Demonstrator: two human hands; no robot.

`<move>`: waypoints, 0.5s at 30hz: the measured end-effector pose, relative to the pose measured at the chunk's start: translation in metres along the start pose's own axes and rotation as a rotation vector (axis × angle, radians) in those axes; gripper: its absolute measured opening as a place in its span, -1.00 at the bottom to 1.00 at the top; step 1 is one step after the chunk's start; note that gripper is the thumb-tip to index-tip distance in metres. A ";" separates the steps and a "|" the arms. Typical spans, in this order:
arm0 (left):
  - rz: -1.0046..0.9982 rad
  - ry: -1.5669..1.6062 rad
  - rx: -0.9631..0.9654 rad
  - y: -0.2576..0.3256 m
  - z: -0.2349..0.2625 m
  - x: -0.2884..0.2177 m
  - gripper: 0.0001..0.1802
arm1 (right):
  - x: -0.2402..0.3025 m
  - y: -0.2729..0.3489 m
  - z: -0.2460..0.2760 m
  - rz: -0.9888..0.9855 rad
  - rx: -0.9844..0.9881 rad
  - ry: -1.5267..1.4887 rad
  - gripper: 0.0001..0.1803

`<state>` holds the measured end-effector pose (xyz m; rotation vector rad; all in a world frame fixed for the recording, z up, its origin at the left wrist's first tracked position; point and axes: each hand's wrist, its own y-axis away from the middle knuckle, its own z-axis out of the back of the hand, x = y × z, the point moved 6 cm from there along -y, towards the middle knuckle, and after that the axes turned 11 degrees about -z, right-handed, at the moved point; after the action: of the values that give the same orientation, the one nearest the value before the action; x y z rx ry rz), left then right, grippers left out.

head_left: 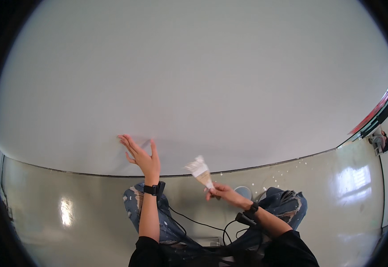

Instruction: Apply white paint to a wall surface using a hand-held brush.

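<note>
In my right hand (pixel 220 192) is a paintbrush (pixel 200 172), gripped by its handle, with white bristles pointing up and to the left in front of the wall. My left hand (pixel 143 156) is raised to the pale grey-white wall (pixel 194 80), fingers spread; its fingertips appear to touch the surface. The brush is to the right of that hand, near the wall's lower edge. Whether the bristles touch the wall, I cannot tell.
A light round container (pixel 243 192) stands on the floor beside my right forearm, partly hidden. White spots (pixel 279 175) dot the shiny floor (pixel 92 209) along the wall's base. Black cables (pixel 198 221) run between my bent knees. A seated person (pixel 387 139) is far right.
</note>
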<state>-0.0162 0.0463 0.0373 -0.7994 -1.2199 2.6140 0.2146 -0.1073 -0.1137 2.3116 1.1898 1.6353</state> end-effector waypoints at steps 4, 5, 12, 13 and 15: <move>-0.005 0.015 -0.011 -0.002 0.004 -0.004 -0.05 | 0.075 0.034 0.023 0.497 -0.301 0.258 -0.74; -0.007 0.022 -0.016 -0.002 0.005 -0.006 -0.05 | 0.084 0.037 0.031 0.498 -0.302 0.256 -0.74; -0.028 0.024 -0.022 -0.002 0.007 -0.011 -0.04 | 0.106 0.061 0.088 0.642 -0.479 -0.161 -0.67; -0.020 0.029 -0.021 -0.002 0.006 -0.012 -0.04 | 0.101 0.058 0.095 0.616 -0.498 -0.104 -0.68; -0.010 0.032 -0.013 -0.002 0.004 -0.010 -0.04 | 0.091 0.049 0.104 0.584 -0.516 -0.052 -0.68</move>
<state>-0.0100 0.0410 0.0448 -0.8323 -1.2308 2.5778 0.3395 -0.0471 -0.0654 2.4238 0.0273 1.7364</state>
